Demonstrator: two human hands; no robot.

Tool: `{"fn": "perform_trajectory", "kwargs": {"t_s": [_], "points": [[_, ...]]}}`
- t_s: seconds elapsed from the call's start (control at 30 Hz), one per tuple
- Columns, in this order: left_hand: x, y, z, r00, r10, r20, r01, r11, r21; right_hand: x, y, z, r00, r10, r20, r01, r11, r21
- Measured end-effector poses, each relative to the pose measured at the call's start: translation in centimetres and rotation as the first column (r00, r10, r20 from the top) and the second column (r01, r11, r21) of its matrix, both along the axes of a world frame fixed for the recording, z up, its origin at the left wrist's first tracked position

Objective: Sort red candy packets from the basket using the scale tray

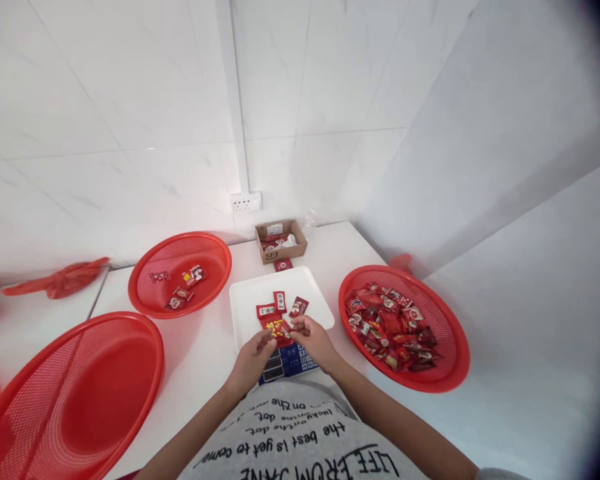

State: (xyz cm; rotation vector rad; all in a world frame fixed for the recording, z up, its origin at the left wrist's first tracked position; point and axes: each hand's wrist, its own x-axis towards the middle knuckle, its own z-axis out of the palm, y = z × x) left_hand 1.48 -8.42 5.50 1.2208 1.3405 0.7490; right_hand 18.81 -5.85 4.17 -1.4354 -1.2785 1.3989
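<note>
Both my hands meet over the near edge of a white scale tray (250, 293). My left hand (254, 357) and my right hand (313, 340) are closed in a pinch on a small red packet with yellow print (277, 329). Three other red packets (280, 302) lie on the tray beyond it. The scale's blue keypad (287, 365) shows under my hands.
A red mesh basket (450, 333) full of red sweets sits at right. Another red basket (180, 273) with several packets is at back left, and a large bare one (70, 393) at near left. A small cardboard box (281, 241) stands by the wall, with a red bag (63, 279) at far left.
</note>
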Motion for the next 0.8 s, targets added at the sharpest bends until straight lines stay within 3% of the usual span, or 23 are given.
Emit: {"fn": "perform_trajectory", "kwargs": {"t_s": [0.1,0.2,0.4,0.63,0.8], "points": [[0.3,-0.1,1.1,0.991,-0.021,0.135,0.039,0.99,-0.134,-0.7,-1.3,1.0,0.989,0.092,-0.119,-0.095,0.995,-0.018],[0.3,-0.2,1.5,0.981,-0.003,0.196,0.04,0.982,-0.183,-1.0,-2.3,1.5,0.981,0.125,-0.151,-0.132,0.991,-0.038],[0.3,-0.5,1.1,0.94,0.006,0.34,0.078,0.97,-0.232,-0.8,-3.3,2.3,0.961,0.276,0.028,-0.274,0.959,-0.069],[0.4,-0.6,1.0,0.96,-0.113,0.256,0.162,0.97,-0.18,-0.9,-3.6,3.3,0.889,0.427,0.165,-0.433,0.902,-0.001],[0.4,-0.4,1.9,0.979,-0.178,0.101,0.186,0.979,-0.082,-0.8,-3.6,3.4,0.893,0.43,0.132,-0.434,0.901,0.006]]}}
